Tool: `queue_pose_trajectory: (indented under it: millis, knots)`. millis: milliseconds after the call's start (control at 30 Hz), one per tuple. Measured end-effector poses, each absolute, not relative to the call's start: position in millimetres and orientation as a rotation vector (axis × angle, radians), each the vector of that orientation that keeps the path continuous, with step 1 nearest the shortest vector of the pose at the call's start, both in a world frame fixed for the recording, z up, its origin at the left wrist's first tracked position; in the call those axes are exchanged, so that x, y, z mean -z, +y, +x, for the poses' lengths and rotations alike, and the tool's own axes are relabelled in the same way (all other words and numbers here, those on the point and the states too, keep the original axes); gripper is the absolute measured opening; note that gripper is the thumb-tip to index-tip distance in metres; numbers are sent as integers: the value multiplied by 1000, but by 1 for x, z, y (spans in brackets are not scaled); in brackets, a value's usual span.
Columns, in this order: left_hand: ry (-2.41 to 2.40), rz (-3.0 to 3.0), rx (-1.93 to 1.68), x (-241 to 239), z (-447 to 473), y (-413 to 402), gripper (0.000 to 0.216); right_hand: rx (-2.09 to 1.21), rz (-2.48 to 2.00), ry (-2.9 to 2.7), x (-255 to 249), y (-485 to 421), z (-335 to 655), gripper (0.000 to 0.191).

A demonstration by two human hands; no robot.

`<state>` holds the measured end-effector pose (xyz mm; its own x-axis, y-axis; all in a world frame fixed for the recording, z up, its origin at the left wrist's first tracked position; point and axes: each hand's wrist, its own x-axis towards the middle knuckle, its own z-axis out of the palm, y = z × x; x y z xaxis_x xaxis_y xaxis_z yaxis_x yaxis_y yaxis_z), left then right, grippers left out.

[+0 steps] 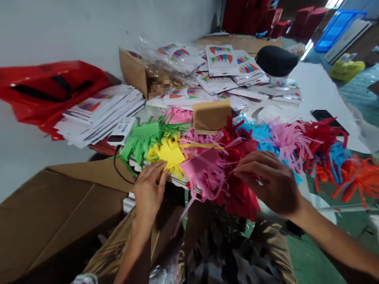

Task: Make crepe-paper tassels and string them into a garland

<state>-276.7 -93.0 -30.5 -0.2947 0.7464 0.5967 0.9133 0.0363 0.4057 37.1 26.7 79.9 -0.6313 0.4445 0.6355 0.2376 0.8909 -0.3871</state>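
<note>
My left hand (150, 185) has its fingertips and thumb closed at the lower left edge of a yellow fringed tassel piece (171, 153). To the right, my right hand (270, 179) is pinched beside a pink fringed piece (203, 170), and a thin pink strip runs to its fingertips. Dark red fringe (238, 198) hangs over the table edge below and between the hands. A green fringed piece (144, 135) lies behind the yellow one. Beyond the pink piece is a tan card block (211, 115).
Printed packets (221, 59) are heaped at the back, near a dark round object (276, 60). A packet stack (101, 110) and red bag (55, 90) lie left. Blue, pink and orange fringe (362, 178) spreads right, by a phone (327, 118). A cardboard box (64, 214) stands at lower left.
</note>
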Motion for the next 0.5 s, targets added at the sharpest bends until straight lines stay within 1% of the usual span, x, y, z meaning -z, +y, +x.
queue_pose_trajectory:
  millis: [67, 133, 267, 367, 433, 500]
  knots:
    - [-2074, -1700, 1111, 30, -284, -91, 23, -460, -424, -2293, -88, 14, 14, 7]
    - [-2051, -1658, 1126, 25, -288, -88, 23, -471, -385, -2333, -90, 8, -10, 6]
    - [-1984, -1640, 1215, 15, -293, -82, 19, -266, -377, -2511, -78, 20, -70, 13]
    - [-1947, -1714, 1266, 12, -296, -81, 17, -96, -429, -2615, -65, 29, -112, 24]
    - [-1938, -1760, 1298, 13, -295, -83, 17, -62, -435, -2609, -60, 29, -121, 28]
    - [-1934, -1742, 1342, 17, -293, -85, 16, -75, -451, -2552, -58, 27, -107, 26]
